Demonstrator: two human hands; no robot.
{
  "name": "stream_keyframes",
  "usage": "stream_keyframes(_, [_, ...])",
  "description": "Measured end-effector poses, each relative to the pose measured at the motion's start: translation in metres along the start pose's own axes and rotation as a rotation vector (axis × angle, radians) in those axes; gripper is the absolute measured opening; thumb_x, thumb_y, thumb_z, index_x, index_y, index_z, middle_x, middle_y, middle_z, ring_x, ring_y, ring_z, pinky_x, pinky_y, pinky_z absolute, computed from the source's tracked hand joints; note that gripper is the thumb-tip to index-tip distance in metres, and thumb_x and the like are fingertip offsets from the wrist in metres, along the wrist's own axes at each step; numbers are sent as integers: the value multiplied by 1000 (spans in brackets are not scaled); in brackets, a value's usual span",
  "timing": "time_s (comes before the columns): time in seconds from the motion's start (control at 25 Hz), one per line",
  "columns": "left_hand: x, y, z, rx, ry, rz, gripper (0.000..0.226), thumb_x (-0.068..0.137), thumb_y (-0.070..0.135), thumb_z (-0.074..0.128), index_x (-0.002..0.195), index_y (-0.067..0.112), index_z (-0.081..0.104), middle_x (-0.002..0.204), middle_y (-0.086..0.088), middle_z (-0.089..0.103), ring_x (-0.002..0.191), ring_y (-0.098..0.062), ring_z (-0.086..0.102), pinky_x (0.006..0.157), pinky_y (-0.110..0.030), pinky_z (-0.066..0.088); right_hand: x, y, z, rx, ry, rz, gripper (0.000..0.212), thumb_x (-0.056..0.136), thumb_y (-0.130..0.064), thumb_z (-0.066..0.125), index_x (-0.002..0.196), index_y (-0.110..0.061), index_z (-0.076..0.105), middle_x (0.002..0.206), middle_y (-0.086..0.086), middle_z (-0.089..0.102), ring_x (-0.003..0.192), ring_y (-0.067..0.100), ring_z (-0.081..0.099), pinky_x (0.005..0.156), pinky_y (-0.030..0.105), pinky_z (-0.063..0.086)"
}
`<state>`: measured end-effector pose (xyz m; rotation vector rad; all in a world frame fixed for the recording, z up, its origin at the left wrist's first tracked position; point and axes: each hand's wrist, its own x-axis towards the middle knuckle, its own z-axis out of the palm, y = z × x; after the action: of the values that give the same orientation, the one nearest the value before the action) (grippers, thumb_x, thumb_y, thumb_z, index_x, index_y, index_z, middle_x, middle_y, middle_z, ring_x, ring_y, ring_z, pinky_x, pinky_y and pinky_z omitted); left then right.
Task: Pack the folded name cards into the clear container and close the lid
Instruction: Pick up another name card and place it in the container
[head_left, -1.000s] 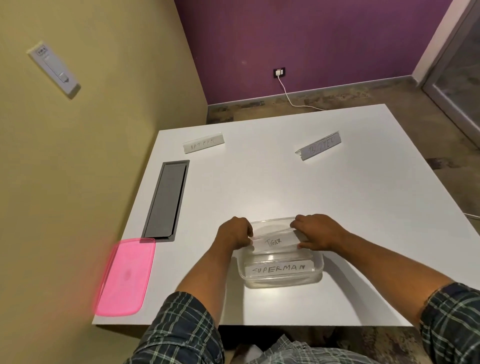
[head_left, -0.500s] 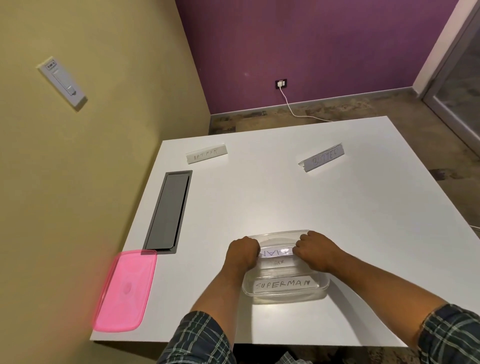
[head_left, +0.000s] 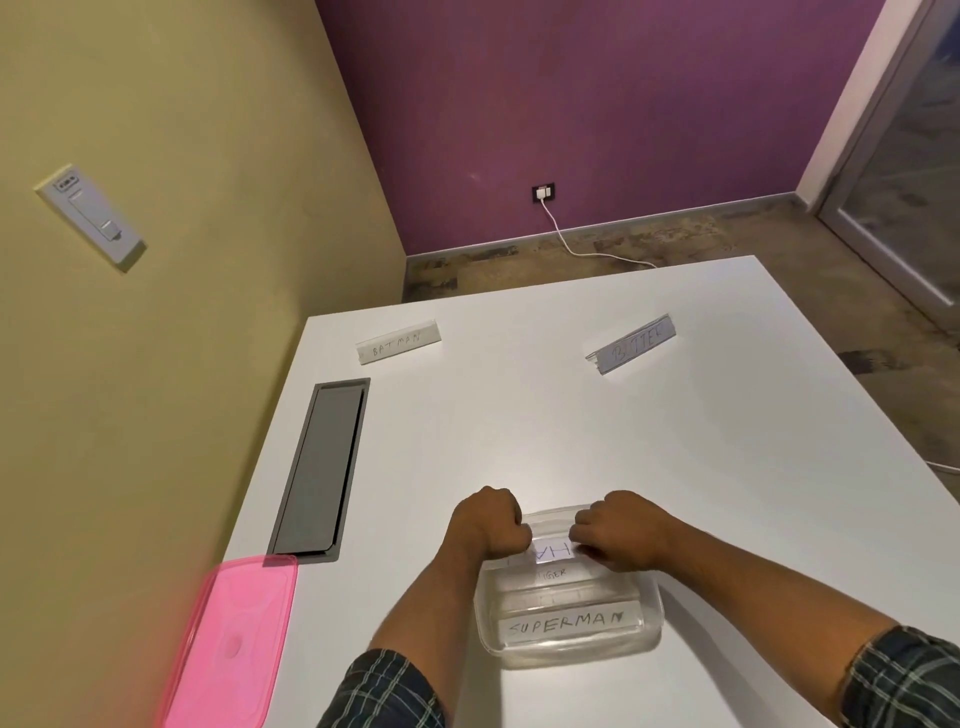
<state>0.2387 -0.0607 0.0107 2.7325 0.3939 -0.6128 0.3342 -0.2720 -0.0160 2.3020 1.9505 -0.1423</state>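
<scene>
- Hands meet over the far half of the clear container (head_left: 571, 618), low in the centre of the frame: the left hand (head_left: 488, 522) and the right hand (head_left: 621, 530) are both curled into loose fists, each pinching one end of a folded name card (head_left: 551, 551) held at the container's rim.
- Only a few upside-down letters show on that held card between the two hands; the rest is covered by the fingers.
- Inside the container, a card reading TIGER (head_left: 553, 574) lies just below the held one, and a card reading SUPERMAN (head_left: 566, 623) stands against the near wall.
- The container sits on the white bench (head_left: 519, 441), near its lower edge.
- The pink lid (head_left: 234, 639) lies at the lower left of the frame, well apart from the container, partly overhanging the bench's left edge.
- A grey cable hatch (head_left: 322, 467) is set into the bench just above the lid.
- Two more cards stand at the far side of the bench: BATMAN (head_left: 397, 341) at upper left of the bench and one that seems to read BUTTER (head_left: 636, 343) at upper right, well apart from each other.
- Plaid sleeves (head_left: 384, 691) show at the bottom edge.
</scene>
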Motion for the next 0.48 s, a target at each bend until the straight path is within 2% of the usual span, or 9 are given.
stream_keyframes(0.04, [8, 0, -1, -98, 59, -11, 28, 66, 32, 52, 52, 8, 49, 47, 1, 48, 49, -19, 45, 54, -25, 42, -3, 7, -1, 22, 114, 20, 16, 91, -36, 57, 78, -26, 61, 70, -7, 61, 53, 19, 58, 45, 25, 36])
stream_keyframes(0.12, [24, 2, -3, -275, 170, -42, 34, 63, 37, 48, 57, 3, 51, 46, 0, 46, 46, -15, 40, 52, -26, 41, -5, 23, -6, 64, 253, 112, 19, 93, -36, 56, 77, -28, 60, 67, -7, 60, 50, 18, 55, 42, 25, 32])
stream_keyframes(0.24, [49, 14, -13, -396, 240, -79, 34, 66, 36, 48, 62, 3, 52, 49, 0, 45, 49, -16, 36, 51, -25, 36, -6, 60, -10, 105, 321, 318, 19, 94, -39, 49, 84, -31, 64, 73, -9, 66, 56, 16, 63, 44, 24, 39])
stream_keyframes(0.32, [68, 26, -20, -420, 249, -101, 31, 71, 34, 50, 65, 4, 55, 52, -4, 50, 51, -17, 39, 51, -24, 37, -8, 89, -9, 198, 350, 483, 21, 94, -42, 48, 96, -35, 68, 83, -12, 70, 67, 15, 69, 50, 27, 47])
stream_keyframes(0.4, [88, 39, -23, -452, 229, -117, 28, 74, 33, 52, 68, 7, 60, 59, -5, 61, 54, -16, 48, 53, -24, 43, -12, 115, -12, 311, 383, 664, 22, 93, -42, 58, 112, -37, 68, 94, -15, 72, 79, 15, 72, 61, 30, 53])
stream_keyframes(0.48, [108, 53, -26, -495, 194, -126, 25, 77, 31, 53, 66, 10, 59, 58, 2, 61, 55, -13, 52, 56, -24, 46, -14, 142, -19, 403, 313, 812, 38, 93, -43, 59, 131, -37, 58, 108, -16, 70, 94, 15, 71, 76, 31, 52])
